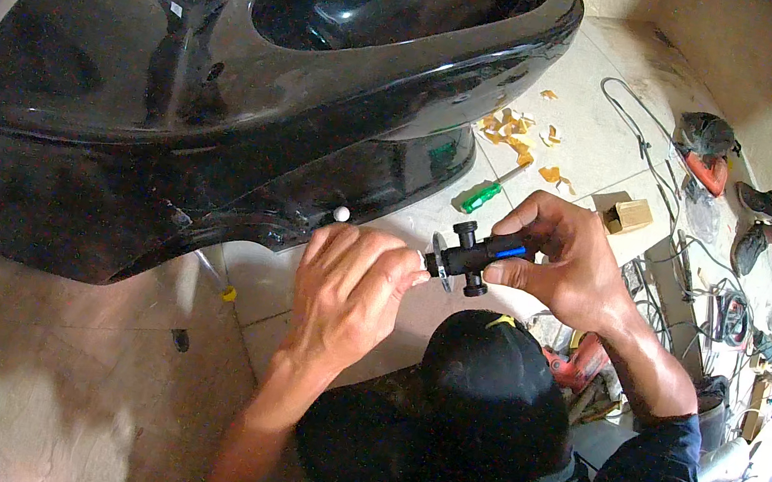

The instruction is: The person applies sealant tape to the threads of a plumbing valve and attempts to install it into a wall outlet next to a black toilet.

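Observation:
Neither of my own hands shows. A person in a black cap (499,388) and dark shirt is in front of me, seen from above and behind. The right hand (562,262) of that person grips a black fitting (478,257) with side knobs and a blue stripe. The person's left hand (355,281) pinches its other end, by a thin round disc (441,261); the fingers hide part of that end. Beyond these hands lies a large glossy black toilet (324,122), with a small white ball-like piece (341,214) at its near edge.
A green-handled screwdriver (482,198) and torn orange-yellow scraps (512,130) lie on the tiles. To the right are a small cardboard box (629,216), cables, red power tools (578,361) and another person's shoes (751,246). A yellow-tipped tool (227,292) lies below the toilet.

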`<state>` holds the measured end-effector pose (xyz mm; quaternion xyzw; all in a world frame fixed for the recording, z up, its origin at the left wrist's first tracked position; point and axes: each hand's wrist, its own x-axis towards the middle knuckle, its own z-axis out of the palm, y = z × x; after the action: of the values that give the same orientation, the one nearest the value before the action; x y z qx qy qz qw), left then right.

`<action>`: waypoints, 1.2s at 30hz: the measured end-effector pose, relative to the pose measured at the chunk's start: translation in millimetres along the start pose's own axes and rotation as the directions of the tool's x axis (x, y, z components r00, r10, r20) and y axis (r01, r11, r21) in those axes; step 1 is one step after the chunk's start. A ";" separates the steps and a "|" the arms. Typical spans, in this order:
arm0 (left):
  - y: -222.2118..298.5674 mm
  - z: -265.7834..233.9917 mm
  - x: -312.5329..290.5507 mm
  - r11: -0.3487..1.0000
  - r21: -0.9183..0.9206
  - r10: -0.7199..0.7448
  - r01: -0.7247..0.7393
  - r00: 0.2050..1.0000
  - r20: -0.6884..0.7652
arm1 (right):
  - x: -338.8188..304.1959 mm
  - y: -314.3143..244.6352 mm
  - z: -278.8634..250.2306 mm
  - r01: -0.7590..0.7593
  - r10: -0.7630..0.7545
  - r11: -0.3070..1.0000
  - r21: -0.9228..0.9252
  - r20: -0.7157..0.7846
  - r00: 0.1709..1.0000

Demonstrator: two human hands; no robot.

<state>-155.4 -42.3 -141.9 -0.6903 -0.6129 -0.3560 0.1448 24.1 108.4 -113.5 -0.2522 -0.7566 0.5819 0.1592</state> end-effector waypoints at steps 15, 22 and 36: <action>-24.6 -19.2 -92.6 -0.350 -0.936 -0.728 0.025 0.622 0.289 | 4.0 40.4 -1.2 0.312 -0.357 0.934 -0.177 -0.373 0.857; -46.6 -71.7 -222.8 -0.087 -0.768 -0.872 0.634 0.325 0.367 | -5.3 37.5 -23.9 0.246 -0.301 0.947 -0.206 -0.299 0.906; -6.9 -15.0 -25.1 0.959 -0.173 -0.195 0.226 0.965 0.178 | -6.6 4.2 22.5 0.164 -0.169 0.980 -0.109 -0.045 0.985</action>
<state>-166.5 -69.0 -149.8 -0.6578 -0.6555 -0.3707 -0.0105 18.3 87.5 -123.3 -0.2115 -0.8000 0.5189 0.2143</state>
